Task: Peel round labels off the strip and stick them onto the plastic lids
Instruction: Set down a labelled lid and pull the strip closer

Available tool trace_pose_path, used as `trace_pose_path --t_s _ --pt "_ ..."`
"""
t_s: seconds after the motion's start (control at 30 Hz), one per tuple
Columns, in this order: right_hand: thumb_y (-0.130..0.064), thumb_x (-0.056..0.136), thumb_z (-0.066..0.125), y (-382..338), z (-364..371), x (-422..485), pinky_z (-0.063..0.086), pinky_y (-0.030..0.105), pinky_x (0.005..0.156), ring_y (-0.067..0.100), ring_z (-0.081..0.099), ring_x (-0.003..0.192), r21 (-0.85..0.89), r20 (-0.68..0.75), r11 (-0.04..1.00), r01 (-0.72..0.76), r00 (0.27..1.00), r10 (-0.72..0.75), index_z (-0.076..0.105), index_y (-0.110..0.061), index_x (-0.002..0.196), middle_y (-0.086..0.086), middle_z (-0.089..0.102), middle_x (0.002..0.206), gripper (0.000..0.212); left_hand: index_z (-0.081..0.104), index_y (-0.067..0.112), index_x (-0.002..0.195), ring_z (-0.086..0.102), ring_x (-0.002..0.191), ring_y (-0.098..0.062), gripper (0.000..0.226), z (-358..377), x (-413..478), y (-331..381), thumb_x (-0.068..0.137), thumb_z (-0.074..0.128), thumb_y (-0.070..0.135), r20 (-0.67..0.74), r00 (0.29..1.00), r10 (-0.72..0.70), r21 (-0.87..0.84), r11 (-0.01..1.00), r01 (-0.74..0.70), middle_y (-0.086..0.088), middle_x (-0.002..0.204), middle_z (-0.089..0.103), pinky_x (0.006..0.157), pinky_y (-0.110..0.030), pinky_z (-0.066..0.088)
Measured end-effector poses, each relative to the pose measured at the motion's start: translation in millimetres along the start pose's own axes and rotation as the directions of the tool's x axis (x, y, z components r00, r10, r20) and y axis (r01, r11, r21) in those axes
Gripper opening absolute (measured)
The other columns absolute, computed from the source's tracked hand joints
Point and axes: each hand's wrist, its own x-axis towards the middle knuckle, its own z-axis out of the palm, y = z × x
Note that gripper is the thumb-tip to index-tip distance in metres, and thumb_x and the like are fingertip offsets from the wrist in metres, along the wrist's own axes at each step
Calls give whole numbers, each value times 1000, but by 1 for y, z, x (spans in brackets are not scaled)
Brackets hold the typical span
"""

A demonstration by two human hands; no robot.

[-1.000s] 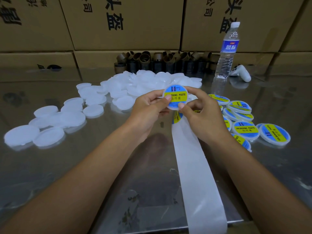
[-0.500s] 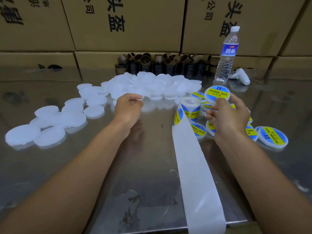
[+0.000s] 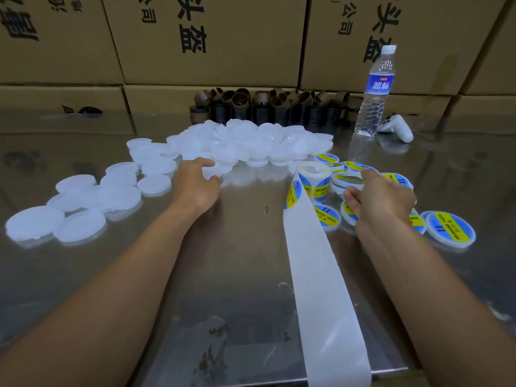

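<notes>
Stainless-steel table at a packing bench: a person's left hand reaches to the near edge of a heap of blank white lids, thumb and curled fingers pinching one blank lid. More blank lids lie scattered flat to the left. The right hand hovers over a cluster of labelled lids, each bearing a blue-and-yellow round label; its forefinger and thumb are narrowly parted either side of one labelled lid, though whether they grip it cannot be told. Between the hands stands the label roll, its white backing strip running across the table and over the near edge, with one round label showing just below the roll. At the back, a row of brown cardboard tubes, a clear water bottle and a white controller sit before stacked cardboard cartons printed with black characters.
</notes>
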Motion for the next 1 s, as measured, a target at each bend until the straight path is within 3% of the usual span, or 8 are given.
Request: trace_pose_path --t_s 0.1,0.2,0.33,0.43,0.6,0.73,0.87,1.0 --pt "-17 88 61 1 -1 2 45 21 49 5 45 33 -85 -29 996 31 999 -34 44 -11 100 1 48 72 22 54 15 134 34 135 -29 41 -1 1 -3 93 56 15 23 998 50 85 995 -52 -11 146 40 108 -31 24" --pt "-17 89 58 1 0 0 39 24 48 4 40 26 -111 -1 991 69 998 -70 44 -11 92 3 46 69 15 40 20 145 19 143 -32 50 -1 3 -6 96 50 22 151 988 38 209 975 -70 -10 157 23 116 -39 15" --pt "-14 87 58 2 3 -4 41 28 55 17 47 49 -143 40 973 183 983 -179 46 -16 82 6 51 73 13 29 30 149 12 146 -31 52 1 2 -7 99 41 33 252 968 0 379 920 -99 -3 161 12 117 -46 7" --pt "-12 86 59 3 5 -7 47 38 72 22 52 67 -179 74 951 254 967 -244 46 -22 76 3 53 72 19 35 31 146 22 143 -31 49 2 -1 -7 99 42 39 204 979 25 426 898 -112 -3 158 22 114 -48 11" --pt "-10 87 58 5 6 -11 49 37 72 14 52 59 -185 106 935 304 952 -288 47 -23 74 -4 51 64 21 61 26 125 51 118 -30 33 -1 -6 -1 95 54 37 62 989 137 435 888 -150 -5 130 57 101 -41 27" --pt "-10 87 57 5 6 -11 48 35 69 13 51 58 -191 110 933 306 951 -290 47 -23 75 -4 51 64 21 68 25 111 55 110 -29 20 -4 -9 3 93 59 29 15 981 196 455 872 -181 -5 118 63 96 -37 29" --pt "-10 87 58 6 6 -11 47 34 68 13 51 59 -194 120 933 304 951 -285 48 -23 74 -3 52 65 20 68 19 101 59 103 -29 12 -5 -12 5 90 63 19 -19 975 220 412 891 -193 -6 112 65 78 -32 34" --pt "-9 87 58 5 6 -12 46 33 67 14 50 58 -191 132 935 299 952 -278 48 -22 74 -2 52 66 21 58 16 118 56 106 -32 36 -5 -10 3 86 69 30 -32 987 158 357 924 -137 -10 124 52 84 -37 39"
